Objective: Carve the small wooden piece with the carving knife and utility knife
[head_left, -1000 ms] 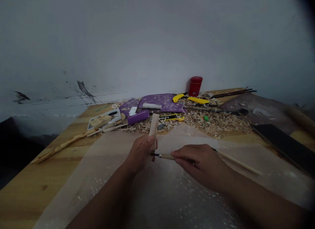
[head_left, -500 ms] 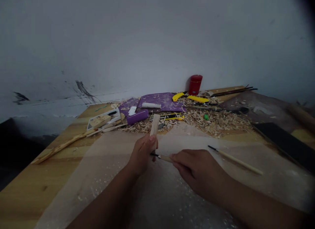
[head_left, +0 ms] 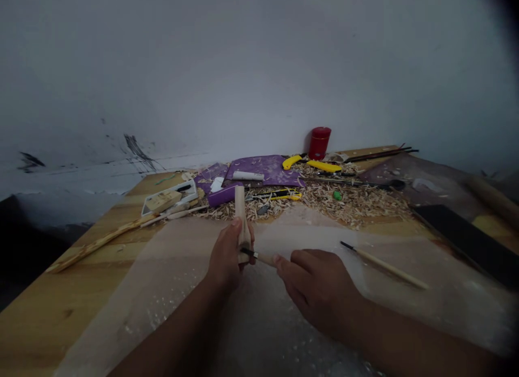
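Observation:
My left hand (head_left: pixel 227 255) is shut around a pale carved wood piece (head_left: pixel 241 217), which stands upright above my fingers. My right hand (head_left: pixel 314 290) grips a wooden-handled carving tool (head_left: pixel 264 259), and its dark blade tip meets the lower part of the wood near my left fingers. A second slim wooden-handled tool (head_left: pixel 385 266) lies on the translucent plastic sheet (head_left: pixel 162 290) to the right of my right hand, touching neither hand. The sheet covers the wooden table in front of me.
Wood shavings (head_left: pixel 352 204) are heaped at the back of the table around a purple mat (head_left: pixel 259 169), a red canister (head_left: pixel 319 143) and yellow-handled tools (head_left: pixel 314 164). A white tray (head_left: pixel 168 199) sits back left, a long stick (head_left: pixel 101 246) lies left, and a black board (head_left: pixel 458 239) lies right.
My right hand has moved down and left, nearer my left hand. The wood piece now leans less to the right and sits further left. The view has shifted slightly.

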`<state>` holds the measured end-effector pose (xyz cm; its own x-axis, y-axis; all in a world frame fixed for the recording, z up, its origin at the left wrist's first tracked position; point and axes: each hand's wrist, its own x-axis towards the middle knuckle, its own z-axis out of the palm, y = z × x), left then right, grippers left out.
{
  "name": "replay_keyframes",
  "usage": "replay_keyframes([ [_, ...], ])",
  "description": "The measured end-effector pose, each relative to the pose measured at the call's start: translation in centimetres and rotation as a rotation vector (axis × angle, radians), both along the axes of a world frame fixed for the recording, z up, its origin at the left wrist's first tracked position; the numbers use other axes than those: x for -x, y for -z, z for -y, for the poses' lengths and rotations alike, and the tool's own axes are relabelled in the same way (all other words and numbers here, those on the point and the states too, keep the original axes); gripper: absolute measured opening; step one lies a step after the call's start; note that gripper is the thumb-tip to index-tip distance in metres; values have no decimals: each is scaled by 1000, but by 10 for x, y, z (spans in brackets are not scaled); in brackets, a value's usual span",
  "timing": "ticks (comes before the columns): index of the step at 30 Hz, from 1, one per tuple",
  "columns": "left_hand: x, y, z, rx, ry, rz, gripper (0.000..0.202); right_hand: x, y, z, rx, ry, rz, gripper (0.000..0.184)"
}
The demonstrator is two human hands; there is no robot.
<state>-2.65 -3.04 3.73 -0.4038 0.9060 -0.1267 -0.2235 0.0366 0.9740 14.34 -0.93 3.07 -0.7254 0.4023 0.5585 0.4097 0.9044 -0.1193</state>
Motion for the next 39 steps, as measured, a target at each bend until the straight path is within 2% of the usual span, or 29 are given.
replay_keyframes([
  [4, 3, -1, -2, 1, 76, 39, 43, -3, -3, -7, -78, 6, -52, 22],
  [11, 13, -1, -4, 7, 119, 22, 43, -14, -12, -18, 27, -56, -115, 18],
  [15, 15, 2, -3, 33, 151, -108, 44, -14, -13, -16, 9, -45, -74, 20],
  [21, 12, -1, 0, 55, 206, -431, 43, -11, -15, -11, -85, -6, 27, 23],
  [24, 10, -4, 0, 39, 224, -490, 42, -9, -14, -9, -71, -21, 40, 23],
  [32, 12, -5, 0, 78, 293, -392, 43, -6, -8, -5, -73, -12, 99, 19],
  [39, 17, 0, 0, 97, 313, -269, 45, -5, -6, -7, -95, -40, 65, 20],
])
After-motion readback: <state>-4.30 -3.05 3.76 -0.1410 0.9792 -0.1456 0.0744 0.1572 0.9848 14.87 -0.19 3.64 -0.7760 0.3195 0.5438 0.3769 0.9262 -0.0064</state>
